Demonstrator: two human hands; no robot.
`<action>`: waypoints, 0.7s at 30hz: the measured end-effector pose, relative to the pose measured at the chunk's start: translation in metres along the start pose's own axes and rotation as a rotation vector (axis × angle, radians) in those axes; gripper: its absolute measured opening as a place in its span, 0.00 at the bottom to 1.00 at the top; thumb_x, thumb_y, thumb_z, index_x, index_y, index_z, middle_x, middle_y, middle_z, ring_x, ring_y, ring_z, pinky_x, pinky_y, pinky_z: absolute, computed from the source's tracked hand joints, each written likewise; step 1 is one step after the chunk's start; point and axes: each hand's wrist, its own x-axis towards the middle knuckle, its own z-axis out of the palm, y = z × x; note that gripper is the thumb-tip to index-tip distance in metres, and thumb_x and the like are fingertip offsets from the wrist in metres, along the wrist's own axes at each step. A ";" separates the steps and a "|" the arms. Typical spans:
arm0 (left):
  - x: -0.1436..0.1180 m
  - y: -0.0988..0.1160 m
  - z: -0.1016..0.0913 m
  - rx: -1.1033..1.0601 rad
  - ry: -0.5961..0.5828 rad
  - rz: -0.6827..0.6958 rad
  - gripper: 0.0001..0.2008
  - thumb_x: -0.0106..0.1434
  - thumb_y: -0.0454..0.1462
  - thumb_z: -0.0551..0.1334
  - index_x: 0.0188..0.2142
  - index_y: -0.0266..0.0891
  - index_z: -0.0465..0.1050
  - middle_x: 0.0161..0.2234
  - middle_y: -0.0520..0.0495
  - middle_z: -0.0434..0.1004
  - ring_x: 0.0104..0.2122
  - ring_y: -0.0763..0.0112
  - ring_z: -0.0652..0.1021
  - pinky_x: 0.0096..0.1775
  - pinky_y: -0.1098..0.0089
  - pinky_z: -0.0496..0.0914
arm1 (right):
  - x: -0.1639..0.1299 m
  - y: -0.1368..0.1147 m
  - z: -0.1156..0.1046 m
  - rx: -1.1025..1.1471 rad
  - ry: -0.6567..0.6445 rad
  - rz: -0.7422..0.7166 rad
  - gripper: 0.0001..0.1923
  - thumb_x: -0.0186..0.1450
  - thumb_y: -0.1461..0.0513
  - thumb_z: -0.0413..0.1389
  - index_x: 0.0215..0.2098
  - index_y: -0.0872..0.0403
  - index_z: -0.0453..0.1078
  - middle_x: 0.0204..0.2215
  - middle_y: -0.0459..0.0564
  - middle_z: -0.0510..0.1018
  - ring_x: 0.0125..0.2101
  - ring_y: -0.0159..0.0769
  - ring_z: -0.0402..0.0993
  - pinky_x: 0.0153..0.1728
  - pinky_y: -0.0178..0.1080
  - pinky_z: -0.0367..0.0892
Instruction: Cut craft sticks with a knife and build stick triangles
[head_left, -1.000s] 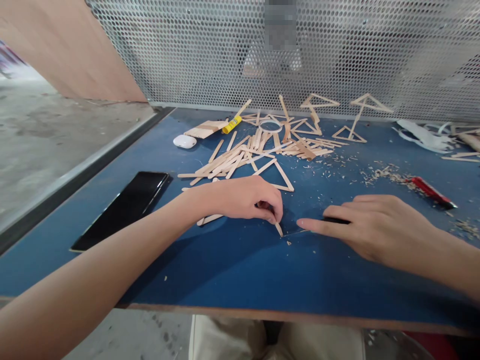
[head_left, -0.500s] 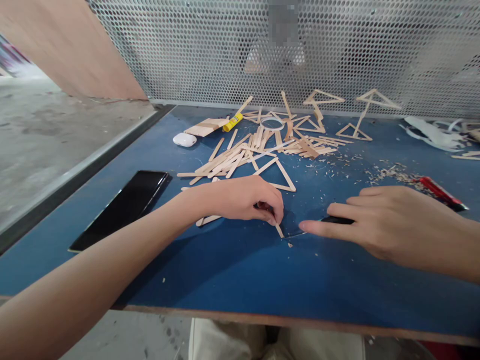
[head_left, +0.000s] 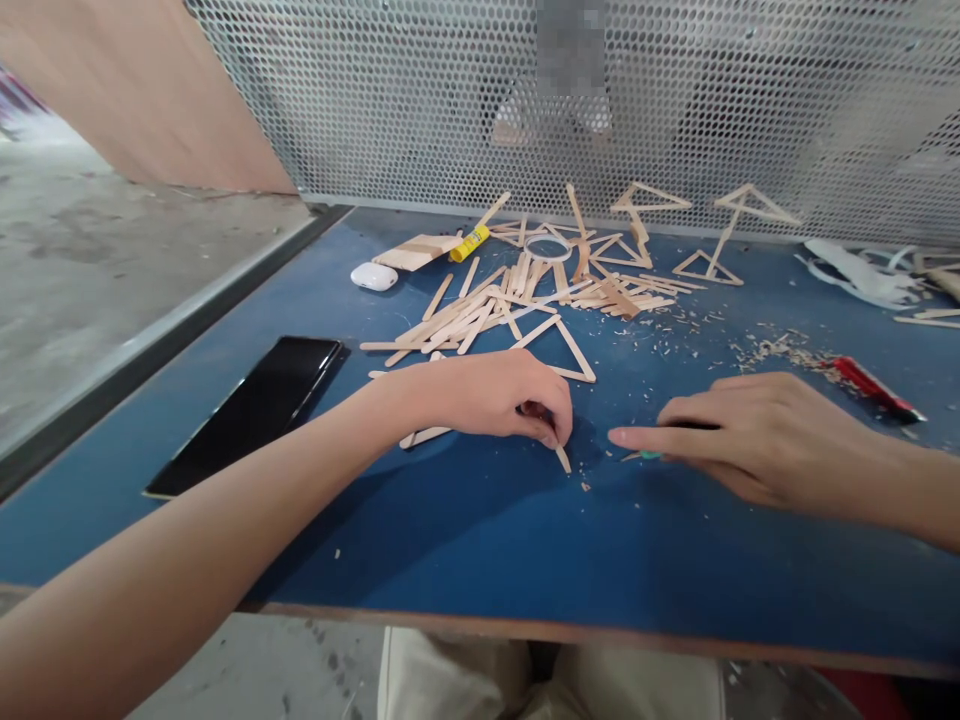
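My left hand (head_left: 491, 395) rests on the blue table (head_left: 465, 540) with fingers curled, pinching a wooden craft stick (head_left: 561, 460) flat against the surface; only the stick's tip shows past my fingertips. A second stick end (head_left: 424, 437) pokes out behind my wrist. Just to the right, my right hand (head_left: 750, 435) grips a small cutting tool (head_left: 651, 455) with a dark handle and a teal part, the index finger stretched along it towards the stick. The blade is hidden.
A black phone (head_left: 255, 405) lies at the left. A pile of sticks (head_left: 480, 310), a stick triangle (head_left: 574, 352), a white case (head_left: 373, 276), a yellow glue stick (head_left: 469, 243) and upright stick frames (head_left: 720, 235) sit further back. At the right lie a red cutter (head_left: 870, 387) and shavings (head_left: 772, 350). Behind stands a mesh screen (head_left: 750, 90).
My right hand has drawn back a little from the stick tip and tilted the tool. The thin blade line seen reaching the stick earlier no longer shows. My left hand stays put.
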 end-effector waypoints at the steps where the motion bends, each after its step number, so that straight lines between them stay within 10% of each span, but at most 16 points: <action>1: 0.000 0.000 0.000 -0.001 -0.001 -0.004 0.07 0.66 0.31 0.65 0.39 0.43 0.81 0.39 0.50 0.82 0.37 0.72 0.80 0.40 0.73 0.70 | 0.004 -0.003 0.001 -0.011 -0.026 -0.009 0.32 0.71 0.67 0.49 0.70 0.39 0.58 0.37 0.45 0.80 0.24 0.30 0.62 0.28 0.37 0.49; 16: 0.000 0.001 0.000 -0.012 -0.022 -0.025 0.07 0.68 0.32 0.64 0.40 0.44 0.81 0.40 0.50 0.82 0.39 0.71 0.80 0.42 0.72 0.70 | 0.001 -0.001 0.004 -0.103 -0.097 -0.002 0.30 0.71 0.64 0.50 0.69 0.35 0.59 0.39 0.43 0.82 0.23 0.31 0.67 0.27 0.38 0.51; 21: 0.000 0.003 0.001 -0.004 -0.015 -0.017 0.07 0.68 0.31 0.63 0.38 0.43 0.80 0.40 0.49 0.82 0.38 0.71 0.80 0.41 0.72 0.71 | -0.026 0.027 -0.001 -0.186 -0.051 0.297 0.16 0.72 0.51 0.53 0.55 0.40 0.75 0.38 0.46 0.84 0.27 0.37 0.74 0.24 0.40 0.55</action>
